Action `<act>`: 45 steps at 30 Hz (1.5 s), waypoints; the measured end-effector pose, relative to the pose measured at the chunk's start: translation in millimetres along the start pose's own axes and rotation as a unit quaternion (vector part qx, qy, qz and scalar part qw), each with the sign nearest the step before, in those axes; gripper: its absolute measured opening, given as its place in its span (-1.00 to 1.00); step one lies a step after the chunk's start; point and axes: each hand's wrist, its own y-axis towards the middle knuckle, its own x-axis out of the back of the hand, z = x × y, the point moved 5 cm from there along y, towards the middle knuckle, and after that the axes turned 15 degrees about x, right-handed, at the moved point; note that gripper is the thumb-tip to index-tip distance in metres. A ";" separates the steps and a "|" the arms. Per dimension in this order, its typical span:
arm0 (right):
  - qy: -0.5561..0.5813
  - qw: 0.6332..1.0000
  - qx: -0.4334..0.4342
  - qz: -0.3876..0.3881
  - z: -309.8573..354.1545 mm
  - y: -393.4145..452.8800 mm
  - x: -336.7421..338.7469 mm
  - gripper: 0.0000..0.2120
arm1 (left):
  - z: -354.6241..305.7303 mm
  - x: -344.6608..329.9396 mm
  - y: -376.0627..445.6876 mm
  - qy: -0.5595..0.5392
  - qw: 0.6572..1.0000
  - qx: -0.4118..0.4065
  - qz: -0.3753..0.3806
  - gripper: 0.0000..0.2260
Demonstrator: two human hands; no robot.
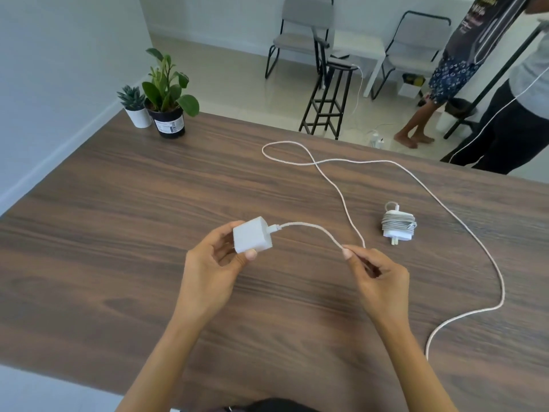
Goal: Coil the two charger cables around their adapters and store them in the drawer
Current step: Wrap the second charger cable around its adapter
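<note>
One charger (398, 226) lies coiled at right on the table (118, 218). Our left hand (212, 263) grips the second adapter (252, 234); our right hand (375, 275) pinches its loose cable (341, 200). No drawer visible.

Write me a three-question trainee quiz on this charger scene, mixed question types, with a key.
1. True or false: the left hand holds the white adapter off the table.
2. What does the right hand pinch? A) a plant B) the loose cable C) a plug pin
3. How many chargers are already wrapped?

Key
1. True.
2. B.
3. One: the wrapped charger lying right of the hands.
</note>
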 end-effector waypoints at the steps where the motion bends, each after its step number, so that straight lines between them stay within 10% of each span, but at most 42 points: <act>1: -0.004 1.000 -0.004 0.000 -0.4 -2.8 -0.9 -0.80 | -2.0 -8.7 -1.3 -0.001 1.000 0.003 0.019 -0.62; 15: -0.206 0.932 0.096 0.284 16.7 -13.5 -15.8 -0.80 | 10.2 -60.8 5.5 0.069 0.995 0.014 0.068 -0.54; 33: 0.083 0.991 -0.033 0.098 12.7 27.7 -3.6 -0.95 | 12.6 -70.5 -12.3 0.042 0.970 0.055 0.235 -0.55; 45: 0.040 0.982 -0.109 0.147 5.1 -11.2 -25.6 -0.93 | -1.4 -51.9 2.0 -0.046 0.995 0.008 0.089 -0.56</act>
